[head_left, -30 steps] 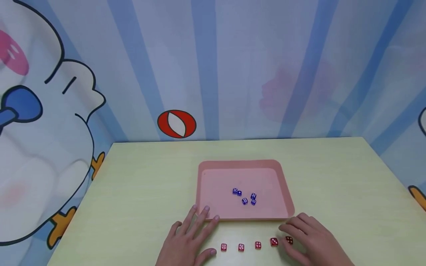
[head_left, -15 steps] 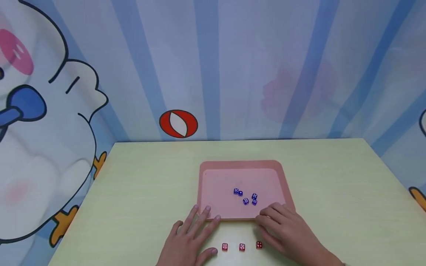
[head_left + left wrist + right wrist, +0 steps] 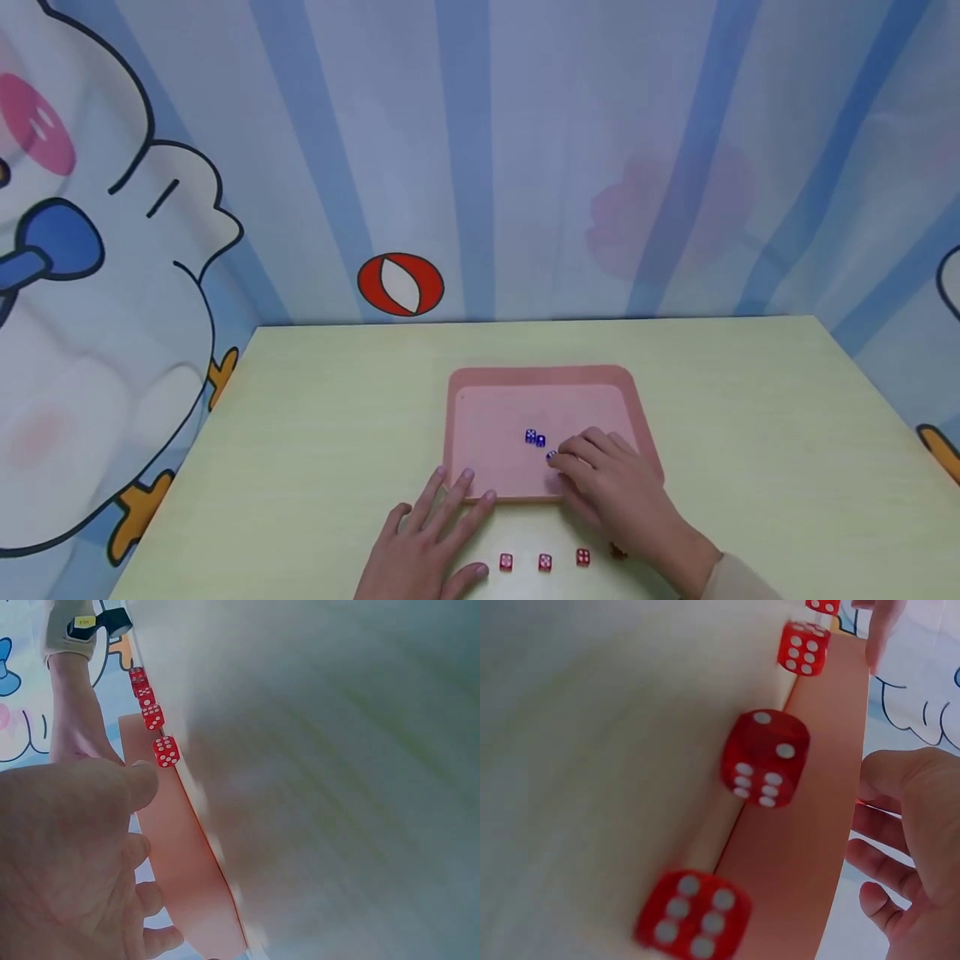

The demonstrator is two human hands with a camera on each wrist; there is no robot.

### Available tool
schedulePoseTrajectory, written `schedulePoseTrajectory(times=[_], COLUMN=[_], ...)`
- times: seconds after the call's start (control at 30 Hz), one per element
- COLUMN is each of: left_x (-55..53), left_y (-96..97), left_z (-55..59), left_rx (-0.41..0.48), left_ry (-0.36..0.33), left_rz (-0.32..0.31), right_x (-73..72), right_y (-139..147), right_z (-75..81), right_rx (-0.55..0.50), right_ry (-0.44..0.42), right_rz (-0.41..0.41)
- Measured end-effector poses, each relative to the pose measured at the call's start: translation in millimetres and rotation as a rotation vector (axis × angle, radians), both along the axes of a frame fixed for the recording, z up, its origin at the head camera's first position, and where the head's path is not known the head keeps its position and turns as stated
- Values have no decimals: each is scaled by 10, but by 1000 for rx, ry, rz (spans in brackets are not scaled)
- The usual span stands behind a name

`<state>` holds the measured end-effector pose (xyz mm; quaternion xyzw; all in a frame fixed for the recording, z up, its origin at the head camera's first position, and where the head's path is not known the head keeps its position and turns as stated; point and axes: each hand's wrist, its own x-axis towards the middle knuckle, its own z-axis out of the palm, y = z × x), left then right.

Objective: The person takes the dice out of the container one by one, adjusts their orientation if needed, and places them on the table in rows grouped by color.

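My left hand lies with fingers spread at the front left corner of the pink tray, fingertips at its rim. Over the tray's right half, my right hand reaches in with bent fingers, fingertips right at a blue die. In the right wrist view its thumb and fingers are bent beyond the tray's side; what lies between their tips is hidden. Two more blue dice sit side by side just left of it. Others are covered by the hand.
Several red dice stand in a spaced row in front of the tray, the rightmost ones partly or wholly under the right forearm. The pale table backs onto a blue striped cartoon backdrop.
My right hand has moved from the right end of the red row, past the tray's front edge, into the tray over the blue dice. The left hand has stayed in place.
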<state>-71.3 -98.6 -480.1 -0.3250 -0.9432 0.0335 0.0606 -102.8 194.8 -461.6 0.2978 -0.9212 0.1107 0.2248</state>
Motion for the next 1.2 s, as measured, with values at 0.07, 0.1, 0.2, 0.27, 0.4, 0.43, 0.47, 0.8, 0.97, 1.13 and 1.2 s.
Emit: schedulePoseTrajectory(times=[0.07, 0.1, 0.2, 0.27, 0.4, 0.43, 0.47, 0.8, 0.97, 1.13, 1.2], left_x=[3, 5, 8, 12, 18, 20, 21, 12, 18, 17, 11], left_y=[-6, -7, -7, -9, -15, -16, -15, -10, -22, -22, -23], left_z=[-18, -25, -41, -41, -17, -12, -7, -1, -7, 3, 6], left_rx=[2, 4, 3, -6, -19, -19, -19, -16, -20, -6, 6], left_ry=[8, 9, 12, 15, 5, 1, -4, 10, 29, -10, -11], left_rz=[-6, -7, -9, -7, 0, 1, 2, -7, -7, -3, -7], right_x=[-28, -41, -70, -82, -105, -110, -119, -231, -262, -265, -262], right_y=[-22, -31, -56, -68, -92, -99, -107, -197, -224, -225, -222], right_z=[5, 6, 9, 8, 8, 11, 13, 43, 25, 15, 10], right_rx=[3, 8, 27, 43, 60, 64, 67, 94, 48, 7, -2], right_ry=[-16, -26, -66, -93, -129, -137, -142, -196, -254, -269, -256], right_rz=[-23, -33, -62, -79, -110, -112, -111, -126, -142, -151, -150])
